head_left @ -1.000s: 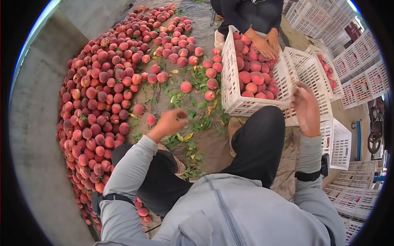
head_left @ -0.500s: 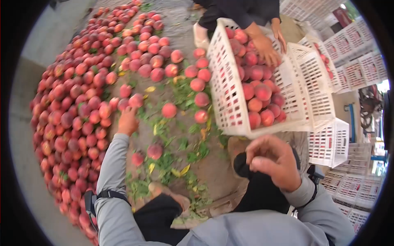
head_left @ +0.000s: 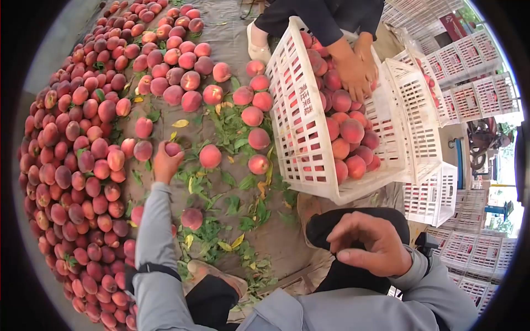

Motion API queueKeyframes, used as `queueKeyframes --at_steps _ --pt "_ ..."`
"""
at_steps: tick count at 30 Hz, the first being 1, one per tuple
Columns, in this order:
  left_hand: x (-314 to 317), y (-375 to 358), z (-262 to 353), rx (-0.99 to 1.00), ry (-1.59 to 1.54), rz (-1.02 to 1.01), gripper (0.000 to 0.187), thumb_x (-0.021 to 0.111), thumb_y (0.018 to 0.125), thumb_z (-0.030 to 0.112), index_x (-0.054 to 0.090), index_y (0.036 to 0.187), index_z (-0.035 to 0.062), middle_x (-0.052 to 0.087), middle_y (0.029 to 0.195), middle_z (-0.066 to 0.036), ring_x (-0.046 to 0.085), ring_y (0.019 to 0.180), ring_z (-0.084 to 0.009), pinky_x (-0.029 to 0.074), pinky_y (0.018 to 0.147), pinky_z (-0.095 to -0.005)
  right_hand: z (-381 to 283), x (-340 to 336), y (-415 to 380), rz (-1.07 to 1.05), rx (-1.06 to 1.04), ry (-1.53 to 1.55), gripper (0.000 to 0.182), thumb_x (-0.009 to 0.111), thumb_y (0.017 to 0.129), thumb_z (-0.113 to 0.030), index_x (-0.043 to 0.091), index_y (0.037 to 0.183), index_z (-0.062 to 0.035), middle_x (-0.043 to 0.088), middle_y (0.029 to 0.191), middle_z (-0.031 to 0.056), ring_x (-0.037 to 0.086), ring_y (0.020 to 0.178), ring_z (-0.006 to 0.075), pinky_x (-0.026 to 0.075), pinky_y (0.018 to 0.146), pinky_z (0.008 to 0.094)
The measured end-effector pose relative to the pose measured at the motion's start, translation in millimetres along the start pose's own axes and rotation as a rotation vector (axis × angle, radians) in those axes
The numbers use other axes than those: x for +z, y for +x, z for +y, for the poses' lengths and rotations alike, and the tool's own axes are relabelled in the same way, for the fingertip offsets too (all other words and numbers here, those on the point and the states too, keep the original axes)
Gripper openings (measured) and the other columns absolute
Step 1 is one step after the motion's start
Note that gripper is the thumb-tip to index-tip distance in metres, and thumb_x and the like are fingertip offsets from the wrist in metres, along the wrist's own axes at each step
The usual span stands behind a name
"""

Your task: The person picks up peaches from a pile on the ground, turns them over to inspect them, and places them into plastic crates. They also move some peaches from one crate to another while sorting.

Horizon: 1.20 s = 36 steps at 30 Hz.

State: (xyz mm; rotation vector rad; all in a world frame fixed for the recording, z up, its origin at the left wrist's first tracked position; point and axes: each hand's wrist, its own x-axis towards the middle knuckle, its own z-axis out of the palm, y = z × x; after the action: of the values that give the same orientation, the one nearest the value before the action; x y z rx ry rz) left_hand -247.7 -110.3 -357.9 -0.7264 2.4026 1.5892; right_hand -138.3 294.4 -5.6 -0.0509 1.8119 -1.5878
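My left hand [head_left: 165, 164] is stretched out over the ground cloth, its fingers wrapped round a peach [head_left: 173, 149]. Other peaches lie just left of it, at the edge of a large peach pile [head_left: 83, 160]. My right hand [head_left: 371, 243] hovers over my right knee, fingers curled but apart, with nothing between them. Beyond it a white plastic crate [head_left: 301, 110], tilted, holds many peaches [head_left: 352, 131]. A co-worker's two hands [head_left: 353, 66] rest on the peaches inside this crate.
Loose peaches [head_left: 210, 156] and green leaves [head_left: 232, 204] are scattered over the ground cloth [head_left: 276, 231]. More white crates [head_left: 428, 193] stand at the right, some stacked. The co-worker's shoe [head_left: 258, 43] is behind the tilted crate. My own shoe [head_left: 218, 277] is below.
My left hand has closed round a peach. The view has shifted, so the pile sits further left. The co-worker's hands have come closer together in the crate. My right hand stays empty.
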Motion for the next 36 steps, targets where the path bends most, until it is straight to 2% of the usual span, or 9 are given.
queueKeyframes --at_steps 3,6,10,17,20,25,31,34,36 --pt "12.7 -70.2 58.0 0.022 -0.884 -0.137 0.055 0.066 0.084 0.028 0.045 0.131 0.0079 0.055 0.124 -0.015 0.060 0.108 -0.0321 0.056 0.088 -0.0443 -0.8 4.5 -3.5 0.002 0.013 0.017 0.027 0.065 0.091 -0.012 0.057 0.113 0.0004 0.059 0.093 0.0029 0.055 0.081 0.0066 0.046 0.073 0.0228" --pt "18.3 -134.5 114.8 0.115 -1.311 -0.356 0.063 0.065 0.083 0.033 0.041 0.135 0.0053 0.051 0.128 -0.019 0.059 0.110 -0.0349 0.056 0.088 -0.0450 7.6 10.6 -9.1 -0.027 -0.042 0.020 0.028 0.064 0.091 -0.014 0.055 0.113 0.0009 0.058 0.092 0.0018 0.053 0.081 0.0051 0.044 0.072 0.0215" --pt "19.2 -227.4 190.2 0.273 -1.420 -0.561 0.079 0.070 0.077 0.029 0.032 0.142 0.0051 0.048 0.132 -0.020 0.053 0.120 -0.0346 0.053 0.094 -0.0518 11.3 14.1 -13.7 -0.030 -0.117 0.067 0.032 0.064 0.091 -0.015 0.053 0.116 0.0011 0.058 0.091 0.0017 0.053 0.079 0.0055 0.044 0.066 0.0215" --pt "10.4 -352.1 252.6 0.405 -1.217 -0.528 0.083 0.072 0.078 0.018 0.026 0.146 0.0051 0.044 0.136 -0.016 0.047 0.127 -0.0296 0.041 0.107 -0.0472 19.2 33.9 -15.2 -0.059 -0.279 0.207 0.048 0.062 0.094 -0.029 0.045 0.130 -0.0023 0.058 0.095 0.0043 0.059 0.085 0.0104 0.049 0.060 0.0242" --pt "1.3 -383.4 258.7 0.418 -0.929 -0.503 0.076 0.067 0.085 0.014 0.025 0.147 0.0044 0.042 0.137 -0.013 0.046 0.127 -0.0224 0.041 0.104 -0.0381 9.4 44.8 -19.3 -0.141 -0.457 0.165 0.064 0.061 0.092 -0.038 0.037 0.142 -0.0065 0.055 0.117 0.0107 0.060 0.097 0.0169 0.054 0.068 0.0280" --pt "2.8 -409.9 217.7 0.493 -0.571 -0.426 0.067 0.058 0.093 0.020 0.024 0.148 0.0037 0.038 0.143 -0.014 0.041 0.128 -0.0210 0.036 0.107 -0.0342 28.9 55.3 -13.8 -0.440 -0.212 0.220 0.059 0.062 0.091 -0.029 0.040 0.140 -0.0057 0.056 0.120 0.0070 0.057 0.105 0.0144 0.053 0.078 0.0288" --pt "29.3 -416.8 171.3 0.690 -0.391 -0.244 0.070 0.061 0.094 0.023 0.021 0.151 0.0095 0.037 0.144 -0.017 0.052 0.118 -0.0197 0.050 0.092 -0.0343 53.8 53.8 -17.7 -0.407 -0.171 0.058 0.047 0.061 0.089 -0.025 0.050 0.128 -0.0023 0.058 0.117 0.0064 0.059 0.102 0.0136 0.051 0.085 0.0293" --pt "19.6 -429.5 188.5 0.354 -0.476 -0.122 0.065 0.066 0.091 0.019 0.032 0.144 0.0050 0.044 0.139 -0.019 0.063 0.096 -0.0173 0.055 0.075 -0.0321 53.1 43.1 -16.5 -0.297 -0.028 0.243 0.050 0.058 0.088 -0.037 0.051 0.126 -0.0046 0.060 0.114 0.0072 0.062 0.091 0.0157 0.052 0.068 0.0296" --pt "2.1 -430.5 192.9 0.388 -0.473 -0.012 0.059 0.065 0.090 0.018 0.037 0.140 0.0037 0.049 0.134 -0.017 0.063 0.095 -0.0168 0.054 0.076 -0.0317 42.8 39.1 -15.0 -0.246 -0.046 0.305 0.049 0.056 0.090 -0.038 0.051 0.126 -0.0054 0.060 0.114 0.0071 0.061 0.090 0.0152 0.051 0.066 0.0289"
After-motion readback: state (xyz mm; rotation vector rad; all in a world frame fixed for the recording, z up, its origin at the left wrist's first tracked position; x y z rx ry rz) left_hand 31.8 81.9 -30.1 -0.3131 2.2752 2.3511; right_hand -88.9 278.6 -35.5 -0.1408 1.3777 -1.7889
